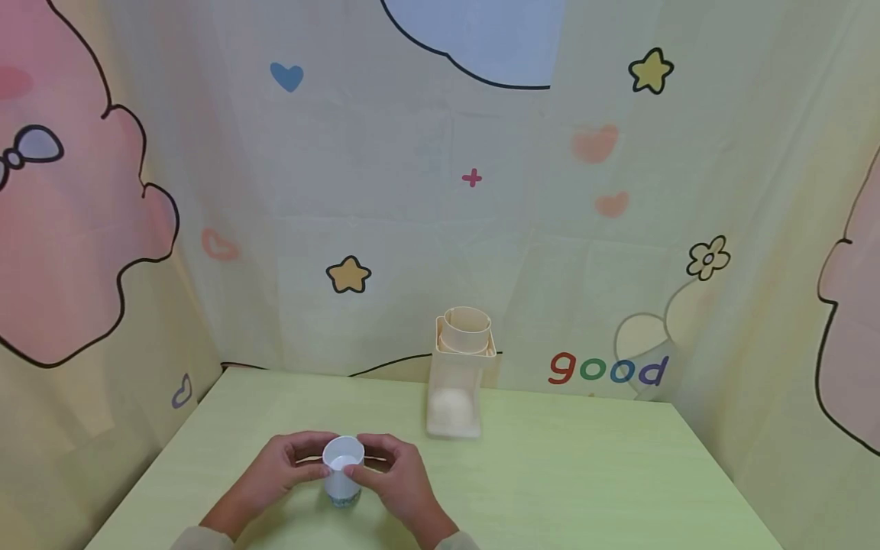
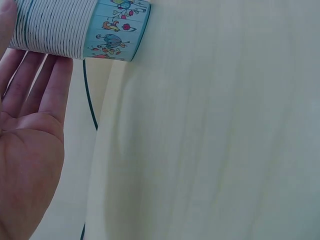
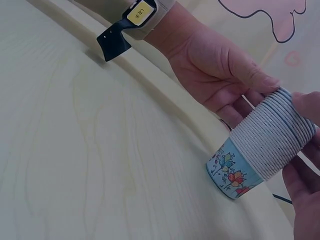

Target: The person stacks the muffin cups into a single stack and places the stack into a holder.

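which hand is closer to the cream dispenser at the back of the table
Right. The right hand grips the stack of paper cups on the side nearer the cream dispenser; the left hand holds the stack's far side, farther away.

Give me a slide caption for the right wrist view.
Both hands, left hand and right hand, hold a stack of paper cups on the pale wooden table.

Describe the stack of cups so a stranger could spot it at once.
On the pale green table, look at the near edge, where the left hand and right hand meet. Between them stands the stack of paper cups. Unlike the cream dispenser behind, it is white-ribbed, with a cartoon-printed blue base.
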Tool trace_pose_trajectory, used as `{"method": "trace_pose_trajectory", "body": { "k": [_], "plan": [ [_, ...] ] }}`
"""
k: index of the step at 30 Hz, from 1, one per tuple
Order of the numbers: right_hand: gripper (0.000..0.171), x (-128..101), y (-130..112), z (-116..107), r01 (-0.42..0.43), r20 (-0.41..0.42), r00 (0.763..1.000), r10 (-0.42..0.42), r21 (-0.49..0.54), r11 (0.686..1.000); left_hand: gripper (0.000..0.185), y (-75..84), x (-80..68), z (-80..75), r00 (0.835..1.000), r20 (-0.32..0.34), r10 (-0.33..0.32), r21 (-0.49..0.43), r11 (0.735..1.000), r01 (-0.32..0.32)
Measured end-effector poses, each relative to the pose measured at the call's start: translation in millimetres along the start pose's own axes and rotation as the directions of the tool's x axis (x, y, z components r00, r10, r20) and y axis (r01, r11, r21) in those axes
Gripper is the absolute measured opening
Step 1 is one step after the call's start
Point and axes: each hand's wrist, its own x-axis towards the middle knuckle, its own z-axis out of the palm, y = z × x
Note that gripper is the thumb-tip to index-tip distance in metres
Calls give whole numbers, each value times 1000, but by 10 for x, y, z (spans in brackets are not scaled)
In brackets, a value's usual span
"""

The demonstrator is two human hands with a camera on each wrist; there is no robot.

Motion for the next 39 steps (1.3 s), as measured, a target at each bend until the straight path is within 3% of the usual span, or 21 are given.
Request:
{"method": "trace_pose_trajectory", "body": {
  "k": [15,23,33,39],
  "plan": [
    [39,10,12,7,56,28,998,-56,-24,998,47,-1,23,-24,1000,-3,24,67,997,-24],
    [39,-7,23,-27,52,42,998,-50,-55,997,45,-17,25,11,998,24,52,47,997,-53],
    [39,-19,67,-28,50,34,998,-49,-44,998,49,-2,34,10,1000,10,-9,56,998,8],
    [42,-22,87,-25,38,31,999,-37,-25,999,47,-18,50,4,1000,5,-1,83,997,1]
  ]
}}
